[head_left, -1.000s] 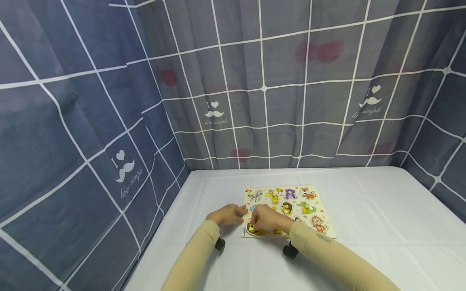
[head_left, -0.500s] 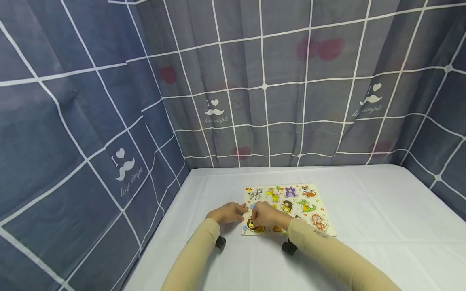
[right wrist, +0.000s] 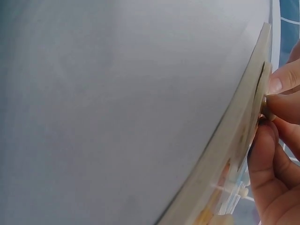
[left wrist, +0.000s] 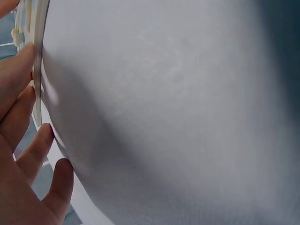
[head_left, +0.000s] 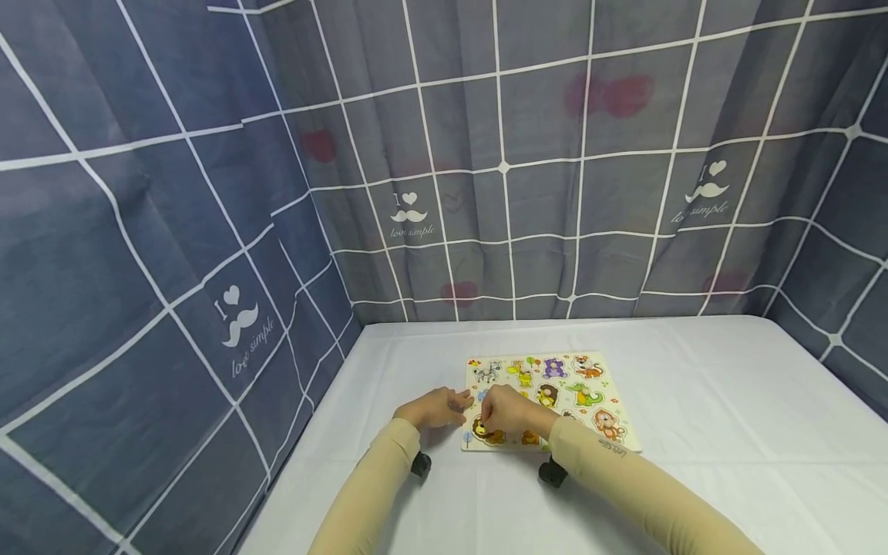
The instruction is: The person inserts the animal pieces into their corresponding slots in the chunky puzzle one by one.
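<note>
A pale wooden peg puzzle board with animal pictures lies flat on the white table. At its lower left corner sits a lion piece, partly covered by my right hand. In the right wrist view, that hand's thumb and finger pinch a small knob on a thin piece, which looks slightly raised along one side. My left hand lies at the board's left edge, fingers loosely extended. The left wrist view shows its fingertips touching the board's side.
Other animals on the board include a zebra, a giraffe, a crocodile and a monkey. White cloth covers the table. A dark checked curtain hangs behind and at both sides.
Both hands keep nearly the same places. The right hand stays over the lion piece with only a very slight shift; the left remains at the board's edge.
</note>
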The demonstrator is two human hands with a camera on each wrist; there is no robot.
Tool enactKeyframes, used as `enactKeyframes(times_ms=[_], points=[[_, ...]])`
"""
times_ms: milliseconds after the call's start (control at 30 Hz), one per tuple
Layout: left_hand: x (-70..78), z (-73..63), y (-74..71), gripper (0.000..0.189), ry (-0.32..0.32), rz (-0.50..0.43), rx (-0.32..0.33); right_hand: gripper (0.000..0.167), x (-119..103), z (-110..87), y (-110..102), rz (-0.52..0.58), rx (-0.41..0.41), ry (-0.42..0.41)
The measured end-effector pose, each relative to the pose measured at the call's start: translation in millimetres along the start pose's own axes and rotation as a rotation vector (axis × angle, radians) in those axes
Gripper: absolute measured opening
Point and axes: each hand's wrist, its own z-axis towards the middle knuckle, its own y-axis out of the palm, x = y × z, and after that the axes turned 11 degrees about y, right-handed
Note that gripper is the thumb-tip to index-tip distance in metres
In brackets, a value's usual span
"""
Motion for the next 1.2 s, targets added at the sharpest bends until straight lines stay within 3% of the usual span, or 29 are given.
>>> enactKeyframes(times_ms=[633, 933, 1033, 1200], points=[[5.9, -1.5, -0.5, 0.048, 0.03, 0.027, -0.025, 0.011, 1.4, -6.1, 1.3, -0.006, 0.021, 0.031], [-2.0, 1.8, 0.8, 0.044, 0.092, 0.01, 0.011, 0.007, -1.3, -10.6, 0.0, -0.026, 0.058, 0.068], [-8.1, 1.6, 2.4, 0.042, 0.095, 0.003, 0.03, 0.012, 1.8, -13.4, -0.7, -0.037, 0.073, 0.098], [-15.9, -0.4, -0.8, 0.041, 0.11, -0.008, 0.041, 0.036, 18.1, -22.2, -10.8, 0.009, 0.106, 0.13]])
